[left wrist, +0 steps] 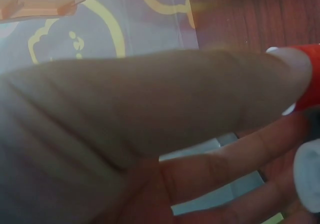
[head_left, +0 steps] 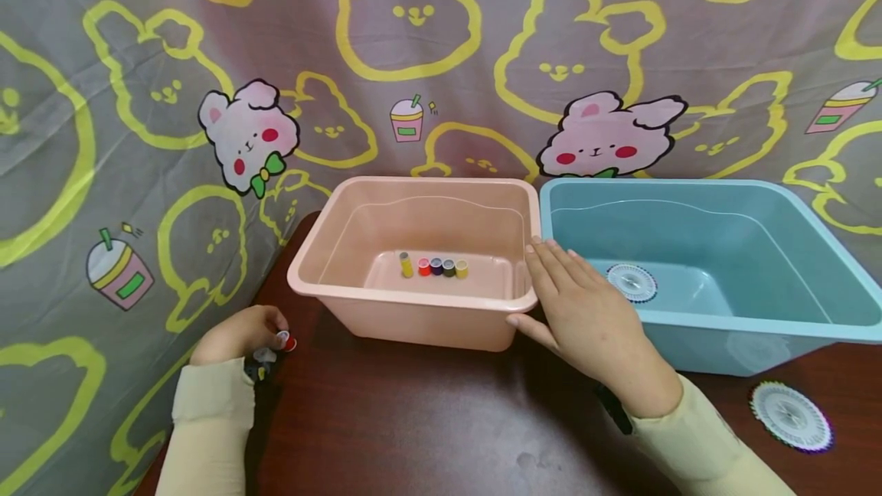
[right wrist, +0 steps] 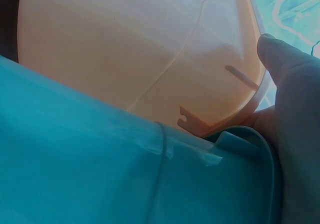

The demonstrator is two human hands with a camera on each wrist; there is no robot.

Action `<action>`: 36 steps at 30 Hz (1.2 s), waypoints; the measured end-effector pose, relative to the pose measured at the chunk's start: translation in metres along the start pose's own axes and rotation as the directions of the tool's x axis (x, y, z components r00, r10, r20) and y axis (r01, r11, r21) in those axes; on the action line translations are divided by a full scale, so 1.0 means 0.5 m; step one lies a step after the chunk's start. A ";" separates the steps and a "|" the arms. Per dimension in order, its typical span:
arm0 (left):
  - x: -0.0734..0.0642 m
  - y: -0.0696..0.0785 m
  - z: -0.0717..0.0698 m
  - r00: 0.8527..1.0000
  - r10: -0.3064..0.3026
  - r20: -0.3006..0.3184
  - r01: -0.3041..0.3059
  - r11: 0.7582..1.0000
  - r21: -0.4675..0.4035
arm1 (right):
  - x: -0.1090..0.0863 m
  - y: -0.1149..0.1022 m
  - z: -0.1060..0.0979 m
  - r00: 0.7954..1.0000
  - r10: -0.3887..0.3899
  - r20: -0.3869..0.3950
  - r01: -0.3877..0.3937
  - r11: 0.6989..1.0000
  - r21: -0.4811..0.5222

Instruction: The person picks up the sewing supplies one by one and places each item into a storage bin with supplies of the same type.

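Observation:
At the table's left edge, my left hand pinches a red thread spool. In the left wrist view the thumb presses on the red spool, and a white-ended spool sits close below it, near the other fingers. My right hand rests with straight fingers on the right front corner of the pink tub, its thumb at the front rim. Inside that tub several small thread spools stand in a row, among them a red spool, with a taller yellow spool at their left.
A blue tub stands against the pink one, with a wheel of pins in it. Another pin wheel lies on the dark wooden table at the right. A patterned cloth hangs behind and at the left.

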State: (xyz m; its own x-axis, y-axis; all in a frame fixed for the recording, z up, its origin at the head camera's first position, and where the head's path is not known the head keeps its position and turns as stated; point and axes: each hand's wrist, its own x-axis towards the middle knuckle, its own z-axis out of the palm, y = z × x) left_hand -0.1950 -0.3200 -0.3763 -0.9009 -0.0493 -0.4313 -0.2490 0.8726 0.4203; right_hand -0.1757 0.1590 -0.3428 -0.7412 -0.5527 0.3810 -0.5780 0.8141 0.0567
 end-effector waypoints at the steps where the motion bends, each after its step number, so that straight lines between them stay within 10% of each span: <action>1: 0.000 0.000 0.000 1.000 0.000 0.002 0.000 1.000 -0.007 | 0.000 0.000 0.000 1.000 0.001 0.000 -0.001 1.000 -0.001; 18: 0.004 -0.006 0.007 0.999 0.035 -0.008 -0.035 0.999 -0.031 | -0.001 0.001 0.004 0.999 -0.018 -0.031 0.018 1.000 0.001; 36: 0.019 -0.001 0.002 0.974 0.133 -0.184 -0.127 0.991 0.044 | -0.002 0.002 0.006 0.998 -0.033 -0.059 0.034 0.999 0.007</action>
State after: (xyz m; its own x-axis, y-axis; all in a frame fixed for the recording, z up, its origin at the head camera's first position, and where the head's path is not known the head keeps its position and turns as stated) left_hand -0.2032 -0.3203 -0.3813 -0.9759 -0.0210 -0.2172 -0.1163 0.8922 0.4363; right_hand -0.1767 0.1598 -0.3459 -0.7000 -0.5678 0.4331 -0.6051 0.7937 0.0626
